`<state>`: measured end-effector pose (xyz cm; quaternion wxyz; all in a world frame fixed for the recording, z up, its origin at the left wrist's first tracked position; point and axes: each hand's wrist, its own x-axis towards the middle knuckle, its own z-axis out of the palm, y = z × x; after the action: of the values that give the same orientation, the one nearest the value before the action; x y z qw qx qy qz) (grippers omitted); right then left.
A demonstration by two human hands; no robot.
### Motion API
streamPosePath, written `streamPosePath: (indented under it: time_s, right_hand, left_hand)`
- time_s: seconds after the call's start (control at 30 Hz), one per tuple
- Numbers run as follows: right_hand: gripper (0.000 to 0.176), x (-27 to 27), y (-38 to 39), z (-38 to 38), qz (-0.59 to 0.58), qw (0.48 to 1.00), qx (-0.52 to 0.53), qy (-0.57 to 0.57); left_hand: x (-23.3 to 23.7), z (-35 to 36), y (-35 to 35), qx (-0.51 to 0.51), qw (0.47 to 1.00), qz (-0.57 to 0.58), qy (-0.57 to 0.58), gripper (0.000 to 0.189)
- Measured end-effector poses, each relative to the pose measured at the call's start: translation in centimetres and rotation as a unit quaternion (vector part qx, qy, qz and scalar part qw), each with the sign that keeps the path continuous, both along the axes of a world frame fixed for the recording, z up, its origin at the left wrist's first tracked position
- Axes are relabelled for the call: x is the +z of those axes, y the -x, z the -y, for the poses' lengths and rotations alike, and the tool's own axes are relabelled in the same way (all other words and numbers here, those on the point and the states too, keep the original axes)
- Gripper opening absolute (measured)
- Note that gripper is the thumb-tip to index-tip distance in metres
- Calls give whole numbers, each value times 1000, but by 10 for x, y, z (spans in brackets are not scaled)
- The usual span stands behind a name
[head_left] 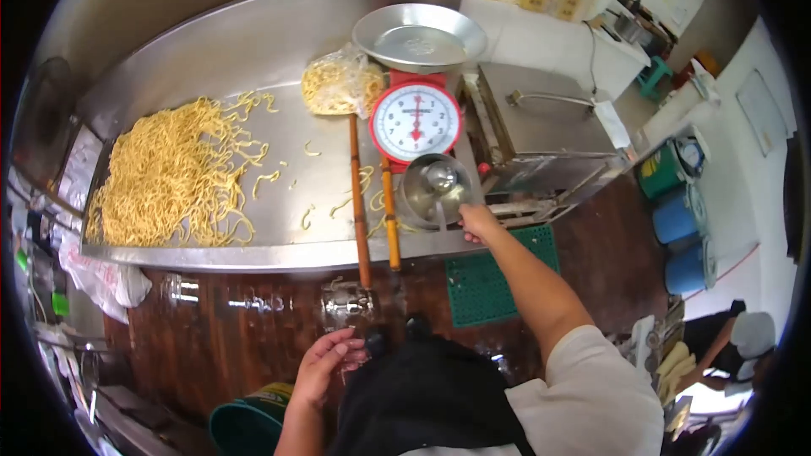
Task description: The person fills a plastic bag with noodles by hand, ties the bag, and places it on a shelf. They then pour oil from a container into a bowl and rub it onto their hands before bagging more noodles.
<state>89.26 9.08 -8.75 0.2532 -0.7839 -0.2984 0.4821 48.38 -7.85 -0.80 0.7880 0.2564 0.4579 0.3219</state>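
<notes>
My right hand (479, 225) is closed at the near right rim of a round metal bowl (414, 196), which sits at the front right of the steel table. Inside the bowl lies a shiny ladle-like utensil (441, 176). Low in front of my body hangs my left hand (331, 360), fingers apart and nothing in it. Just behind the bowl stands a red dial scale (416, 122) with a wide metal pan (420, 34) on top. Two long wooden sticks (358, 203) lie left of the bowl, their ends past the table's front edge.
A large heap of yellow noodles (173, 173) covers the left of the steel table (291, 152), and a plastic bag of noodles (340, 84) sits by the scale. A steel box (549, 110) stands at right. On the wet floor are a green mat (498, 283) and a green bucket (245, 422).
</notes>
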Motion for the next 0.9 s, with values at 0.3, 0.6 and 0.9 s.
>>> streamPosePath:
  time_s: [0.3,0.6,0.9]
  right_hand:
    - [41,58,3,70,-10,1000,8,-23]
    - [46,80,-59,219,130,990,58,25]
    - [46,38,-223,401,-195,949,-213,-127]
  left_hand:
    - [-5,-97,-93,-63,997,37,6,53]
    - [-13,-81,-243,-236,972,12,-6,46]
    - [-55,-19,-426,-355,931,-27,85,44]
